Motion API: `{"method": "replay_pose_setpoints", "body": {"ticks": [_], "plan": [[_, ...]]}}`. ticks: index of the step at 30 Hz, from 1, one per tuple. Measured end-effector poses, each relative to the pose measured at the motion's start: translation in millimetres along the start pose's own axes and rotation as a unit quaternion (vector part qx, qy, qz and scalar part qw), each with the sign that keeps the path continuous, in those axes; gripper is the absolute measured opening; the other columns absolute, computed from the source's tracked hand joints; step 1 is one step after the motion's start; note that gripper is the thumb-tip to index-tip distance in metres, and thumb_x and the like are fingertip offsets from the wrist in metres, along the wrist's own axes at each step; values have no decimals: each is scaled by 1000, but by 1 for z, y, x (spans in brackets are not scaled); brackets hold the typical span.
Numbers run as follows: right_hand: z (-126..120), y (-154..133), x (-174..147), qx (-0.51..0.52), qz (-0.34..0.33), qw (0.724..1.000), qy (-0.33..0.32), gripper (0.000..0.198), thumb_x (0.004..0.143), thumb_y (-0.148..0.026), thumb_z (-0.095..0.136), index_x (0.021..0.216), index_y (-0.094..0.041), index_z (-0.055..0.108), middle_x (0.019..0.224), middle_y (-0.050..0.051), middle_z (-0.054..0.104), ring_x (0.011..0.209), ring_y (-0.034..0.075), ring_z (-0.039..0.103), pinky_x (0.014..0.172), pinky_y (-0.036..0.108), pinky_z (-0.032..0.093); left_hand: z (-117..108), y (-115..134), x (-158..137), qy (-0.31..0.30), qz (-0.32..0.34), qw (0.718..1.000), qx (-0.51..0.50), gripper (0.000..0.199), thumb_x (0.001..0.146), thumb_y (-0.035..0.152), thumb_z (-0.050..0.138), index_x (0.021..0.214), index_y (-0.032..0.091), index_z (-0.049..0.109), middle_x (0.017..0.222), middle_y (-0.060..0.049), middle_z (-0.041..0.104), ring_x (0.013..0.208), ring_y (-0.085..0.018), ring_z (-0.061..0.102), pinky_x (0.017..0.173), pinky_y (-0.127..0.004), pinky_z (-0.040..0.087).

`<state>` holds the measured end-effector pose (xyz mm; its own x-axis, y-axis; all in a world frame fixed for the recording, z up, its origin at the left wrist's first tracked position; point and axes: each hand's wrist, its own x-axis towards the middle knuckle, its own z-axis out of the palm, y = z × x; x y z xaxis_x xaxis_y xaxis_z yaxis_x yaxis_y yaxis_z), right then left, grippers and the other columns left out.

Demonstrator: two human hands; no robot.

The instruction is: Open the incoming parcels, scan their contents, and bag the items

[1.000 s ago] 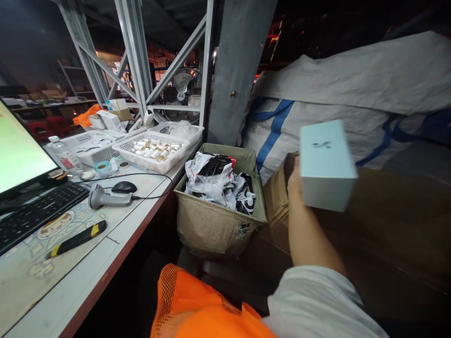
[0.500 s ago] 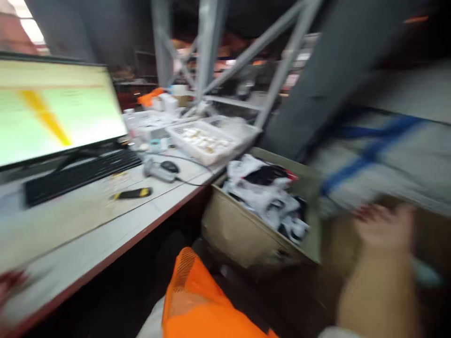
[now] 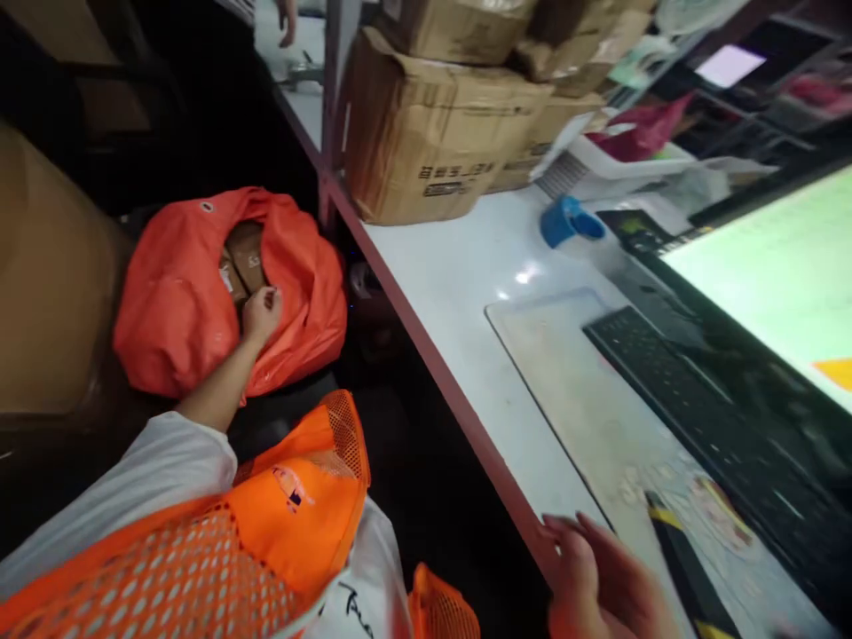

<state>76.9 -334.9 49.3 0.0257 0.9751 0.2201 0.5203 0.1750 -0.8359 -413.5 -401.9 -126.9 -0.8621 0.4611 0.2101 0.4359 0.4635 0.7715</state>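
Observation:
At left, a large orange-red bag (image 3: pixel 179 302) lies with its mouth open, and brown packages (image 3: pixel 248 257) show inside. My left hand (image 3: pixel 263 311) reaches to the lower edge of that opening. Its fingers are curled, apparently around the bag's fabric, though the grip itself is partly hidden. My right hand (image 3: pixel 605 586) is at the table's front edge, at the bottom of the view. Its thumb and fingers are apart, with nothing visible between them. Close to it, a black and yellow utility knife (image 3: pixel 689 568) rests on a desk mat (image 3: pixel 559 373).
Cardboard boxes (image 3: pixel 445 133) are stacked at the far end of the white table (image 3: pixel 432 266). A blue tape roll (image 3: pixel 569 222), a black keyboard (image 3: pixel 706 426) and a lit monitor (image 3: pixel 785 275) stand to the right. A big brown carton (image 3: pixel 53 284) borders the bag. Another person's hand (image 3: pixel 287 22) shows at the top.
My view has swung left from the box of clothes to the orange-red bag. My left hand has moved from over the table to the bag; my right hand has come to the table edge.

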Motion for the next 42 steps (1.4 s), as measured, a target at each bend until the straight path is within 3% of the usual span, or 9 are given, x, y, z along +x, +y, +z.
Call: {"method": "replay_pose_setpoints", "body": {"ticks": [4,7,11,14,19,23,27,36,42], "plan": [[53,3,28,25,-45,998,-40,37,85,-52,75,107,-23,72,84,5,73,76,25,72,78,44,60,-51,-84,-30,-89,-98,983,125,56,96,60,48,105,8,68,95,-16,71,116,-34,65,97,-45,51],[70,12,44,24,-17,998,-63,41,84,-54,74,108,-21,72,87,6,74,80,25,73,79,41,59,-43,-101,-36,-132,-129,965,188,53,90,57,59,119,13,67,114,-22,70,130,-48,54,105,-62,43],[66,25,44,16,7,999,-49,38,85,-52,74,109,-23,72,91,6,75,86,26,72,85,42,58,21,-64,-6,-144,-54,971,186,56,95,35,53,144,11,51,146,-20,55,147,-40,37,120,-53,31],[62,28,43,24,12,998,-56,35,85,-52,74,108,-25,72,90,5,75,86,27,72,87,45,57,88,-16,7,-241,73,950,184,63,92,24,52,151,3,42,158,-23,40,150,-36,30,122,-51,27],[61,25,44,28,12,998,-47,35,85,-53,74,106,-25,72,89,5,75,83,27,72,84,43,57,155,26,-5,-366,167,902,155,43,86,25,61,129,20,67,144,-12,59,140,-32,42,117,-51,34],[60,31,44,57,25,997,-55,37,85,-52,75,106,-22,73,89,5,75,83,24,72,85,40,57,137,15,11,-324,156,916,176,37,97,35,49,125,18,67,143,-12,57,135,-28,43,118,-45,32],[58,36,46,52,16,997,-50,40,86,-53,75,106,-18,73,89,7,76,83,23,72,81,35,57,95,-14,46,-212,43,945,245,61,102,44,35,146,3,45,149,-26,43,141,-38,33,118,-54,27],[55,41,46,60,-9,996,-67,40,88,-52,74,105,-16,74,89,9,77,82,23,74,78,34,60,88,-26,79,-270,-63,912,304,126,58,46,94,158,3,29,154,-36,33,143,-53,29,112,-61,35],[56,46,47,83,-26,992,-88,38,89,-51,73,106,-17,73,89,10,77,81,23,75,78,35,61,86,2,77,-258,-70,912,312,72,85,41,77,142,7,48,151,-26,43,140,-40,40,112,-61,37]]}}
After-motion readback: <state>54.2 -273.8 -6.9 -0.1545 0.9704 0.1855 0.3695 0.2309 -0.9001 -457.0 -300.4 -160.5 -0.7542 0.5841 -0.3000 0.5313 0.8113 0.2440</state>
